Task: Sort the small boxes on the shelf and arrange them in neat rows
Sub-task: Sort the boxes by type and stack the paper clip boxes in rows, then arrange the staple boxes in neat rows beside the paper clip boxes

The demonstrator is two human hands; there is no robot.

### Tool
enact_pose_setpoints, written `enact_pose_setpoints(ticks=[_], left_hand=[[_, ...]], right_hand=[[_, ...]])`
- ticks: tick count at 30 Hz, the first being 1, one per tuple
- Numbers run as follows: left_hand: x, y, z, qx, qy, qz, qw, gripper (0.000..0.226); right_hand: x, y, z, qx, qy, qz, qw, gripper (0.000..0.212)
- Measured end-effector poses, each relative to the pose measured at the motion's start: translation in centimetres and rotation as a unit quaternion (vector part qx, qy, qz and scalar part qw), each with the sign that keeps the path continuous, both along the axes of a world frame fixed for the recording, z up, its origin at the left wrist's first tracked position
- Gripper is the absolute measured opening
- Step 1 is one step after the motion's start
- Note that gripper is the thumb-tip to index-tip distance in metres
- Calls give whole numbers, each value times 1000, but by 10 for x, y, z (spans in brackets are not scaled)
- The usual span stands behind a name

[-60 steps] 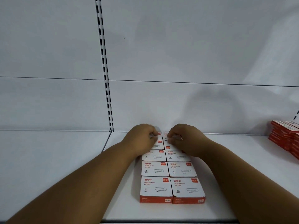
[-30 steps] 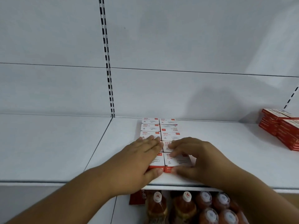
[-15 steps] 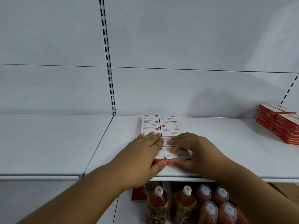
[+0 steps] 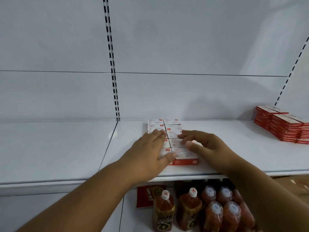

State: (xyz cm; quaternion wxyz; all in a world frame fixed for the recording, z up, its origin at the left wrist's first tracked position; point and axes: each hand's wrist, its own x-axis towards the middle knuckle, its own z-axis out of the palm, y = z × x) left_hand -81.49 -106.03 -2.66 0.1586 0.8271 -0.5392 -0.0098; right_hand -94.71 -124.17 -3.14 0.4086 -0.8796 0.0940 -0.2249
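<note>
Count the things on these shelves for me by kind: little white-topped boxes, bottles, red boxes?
White-topped small boxes: 10, in two columns of five, some partly under the hands
Bottles on the lower shelf: 6 with caps showing
Red boxes stacked at right: cannot count, partly cut off
Total counted: 16

Two hands flat on paper-clip boxes — white shelf (image 4: pixel 234 156)

Left hand (image 4: pixel 148 153) and right hand (image 4: pixel 207 144) rest with straight fingers on the two-column block of small boxes (image 4: pixel 177 139); red box stacks (image 4: pixel 284 126) far right — bottles (image 4: pixel 190 210) below.
</note>
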Motion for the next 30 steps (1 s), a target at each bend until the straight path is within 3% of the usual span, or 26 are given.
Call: enact_pose_setpoints(ticks=[4,10,19,30], left_hand=[[13,7,16,-58,23,25,998,56],[16,-24,38,-60,-32,3,998,44],[-38,-117,58,-32,-50,-51,997,47],[-131,-274,50,8,-67,-52,996,48]], right_hand=[[5,-7,4,37,-33,-110,993,12],[2,-28,29,-74,-15,-220,973,17],[-40,-89,47,-167,-3,-244,955,15],[-127,-256,65,-284,43,-270,919,22]])
